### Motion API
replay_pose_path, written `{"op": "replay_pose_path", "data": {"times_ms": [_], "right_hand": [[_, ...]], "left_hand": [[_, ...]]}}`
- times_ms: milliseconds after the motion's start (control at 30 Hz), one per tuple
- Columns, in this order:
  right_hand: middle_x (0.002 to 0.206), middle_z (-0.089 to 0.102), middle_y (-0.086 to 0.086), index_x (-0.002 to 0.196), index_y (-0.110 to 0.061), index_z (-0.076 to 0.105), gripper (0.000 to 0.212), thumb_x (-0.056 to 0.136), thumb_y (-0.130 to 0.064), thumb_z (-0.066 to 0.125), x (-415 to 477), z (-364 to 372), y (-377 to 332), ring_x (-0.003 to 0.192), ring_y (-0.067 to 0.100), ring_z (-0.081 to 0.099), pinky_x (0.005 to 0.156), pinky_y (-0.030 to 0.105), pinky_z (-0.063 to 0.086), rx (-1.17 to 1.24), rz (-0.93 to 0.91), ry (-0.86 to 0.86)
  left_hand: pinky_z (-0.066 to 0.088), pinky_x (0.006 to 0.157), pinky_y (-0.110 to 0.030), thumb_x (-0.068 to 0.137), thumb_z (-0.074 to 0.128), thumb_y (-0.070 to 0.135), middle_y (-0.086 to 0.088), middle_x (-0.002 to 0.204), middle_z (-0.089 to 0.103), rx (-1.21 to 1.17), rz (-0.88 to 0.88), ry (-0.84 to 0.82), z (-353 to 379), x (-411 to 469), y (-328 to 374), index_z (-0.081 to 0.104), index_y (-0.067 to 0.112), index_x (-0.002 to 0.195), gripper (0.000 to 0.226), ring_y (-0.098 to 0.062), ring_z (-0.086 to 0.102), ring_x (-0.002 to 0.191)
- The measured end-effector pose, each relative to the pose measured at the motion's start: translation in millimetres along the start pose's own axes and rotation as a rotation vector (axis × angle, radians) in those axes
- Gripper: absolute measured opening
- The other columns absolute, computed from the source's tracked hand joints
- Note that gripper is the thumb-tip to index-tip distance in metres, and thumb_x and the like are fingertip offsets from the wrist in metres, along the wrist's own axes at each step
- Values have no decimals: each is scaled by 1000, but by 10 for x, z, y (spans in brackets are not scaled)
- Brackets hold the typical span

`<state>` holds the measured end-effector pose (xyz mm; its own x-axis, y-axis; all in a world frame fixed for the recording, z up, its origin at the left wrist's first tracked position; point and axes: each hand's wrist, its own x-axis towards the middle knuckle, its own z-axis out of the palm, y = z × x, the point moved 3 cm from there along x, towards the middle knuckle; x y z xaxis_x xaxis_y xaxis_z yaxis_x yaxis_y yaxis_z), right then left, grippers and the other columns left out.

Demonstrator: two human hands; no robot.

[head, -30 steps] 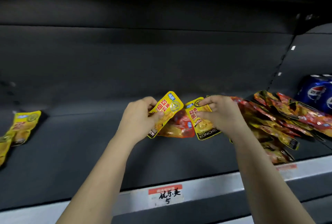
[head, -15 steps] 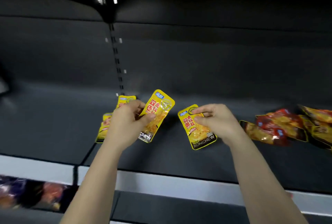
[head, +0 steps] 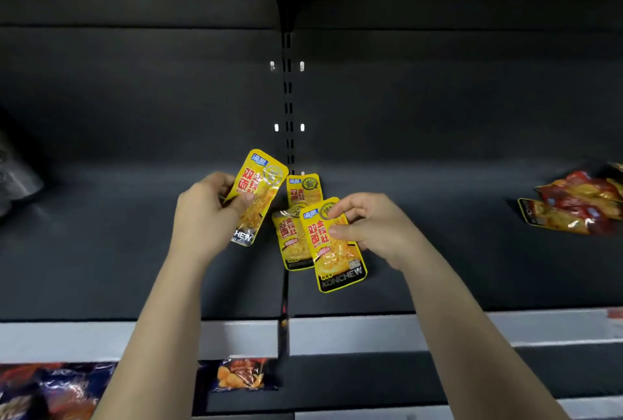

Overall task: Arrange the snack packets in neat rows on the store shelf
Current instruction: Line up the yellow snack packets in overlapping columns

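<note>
Left hand (head: 205, 217): thumb on the face, fingers curled behind, pinching the tilted packet (head: 258, 195) by its left edge; packet is up off the shelf (head: 101, 268), top leaning right, long axis well off the row's line; glossy yellow pouch, red characters, black band at the bottom.

Just right of it, lying at the seam (head: 285, 288) below the slotted post (head: 288, 99): back packet (head: 305, 188) and middle packet (head: 290, 241); same yellow pouch; both flat, long axes running front to back; the middle one laps over the back one's lower end.

Front packet (head: 338, 256) covers the middle packet's right side and reaches nearer the shelf edge; long axis almost parallel to those two, top tipped slightly left; can't tell if it's resting on the shelf yet.

Right hand (head: 374, 229) pinches it at the upper right, thumb and forefinger on the face, other fingers curled.

Key relation: the row runs back to front, the free slot is toward the shelf edge, and the right hand is the nearer one; my read: front packet goes down first, shingled on the middle one; tilted packet needs rotating straight before it follows.

Far right, well apart: loose pile (head: 580, 207) of red and yellow packets, unsorted.
</note>
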<state>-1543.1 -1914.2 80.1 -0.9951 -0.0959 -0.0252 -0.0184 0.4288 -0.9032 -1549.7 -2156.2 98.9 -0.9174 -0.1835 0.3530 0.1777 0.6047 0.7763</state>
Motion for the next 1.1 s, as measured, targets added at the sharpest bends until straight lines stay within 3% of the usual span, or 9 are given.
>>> {"op": "replay_pose_path", "data": {"times_ms": [167, 333, 467, 633, 833, 967, 1100], "right_hand": [[98, 69, 16, 83, -25, 69, 16, 77, -15, 79, 60, 306, -4, 77, 17, 64, 60, 26, 45, -15, 16, 28], [77, 66, 0, 75, -28, 70, 15, 77, -16, 79, 23, 435, -6, 67, 9, 61, 68, 27, 52, -36, -47, 96], [76, 67, -1, 72, -27, 68, 16, 73, -22, 83, 24, 464, 28, 65, 7, 60, 65, 25, 50, -98, -46, 134], [77, 69, 1, 77, -25, 69, 14, 75, -23, 82, 25, 462, 53, 67, 7, 63, 61, 19, 48, -129, -32, 132], [74, 70, 0, 83, -16, 69, 9, 81, -11, 77, 12, 455, 26, 58, 0, 59, 48, 16, 42, 100, -21, 64], [72, 71, -2, 85, -15, 71, 10, 79, -13, 78, 28, 489, 35, 59, 8, 60, 52, 20, 47, 46, -9, 57], [74, 70, -1, 87, -19, 69, 16, 76, -20, 82, 47, 503, 52, 59, -1, 60, 53, 17, 43, -117, 17, 56]], "left_hand": [[49, 77, -31, 86, 69, 20, 3, 88, 70, 28, 20, -27, 17, 95, -122, 67, 17, 96, 11, -18, 65, 87], [42, 73, -25, 87, 69, 21, 4, 90, 69, 6, 41, -18, 74, 68, -208, 65, 20, 97, 10, -16, 63, 86], [43, 74, -25, 87, 69, 22, 4, 92, 70, -14, 52, -3, 99, 49, -261, 65, 20, 96, 10, -15, 64, 87], [39, 73, -24, 87, 69, 22, 7, 90, 69, 23, 70, 9, 90, 50, -291, 66, 20, 97, 11, -15, 62, 86], [40, 74, -25, 88, 68, 23, 7, 91, 68, 22, 62, 22, 88, 54, -306, 66, 19, 99, 13, -14, 61, 86], [40, 73, -25, 88, 68, 22, 6, 91, 68, 30, 63, 24, 90, 58, -305, 66, 18, 100, 13, -14, 60, 85], [42, 73, -26, 88, 68, 23, 5, 92, 69, 32, 60, 25, 94, 62, -311, 65, 18, 99, 13, -16, 62, 86]]}}
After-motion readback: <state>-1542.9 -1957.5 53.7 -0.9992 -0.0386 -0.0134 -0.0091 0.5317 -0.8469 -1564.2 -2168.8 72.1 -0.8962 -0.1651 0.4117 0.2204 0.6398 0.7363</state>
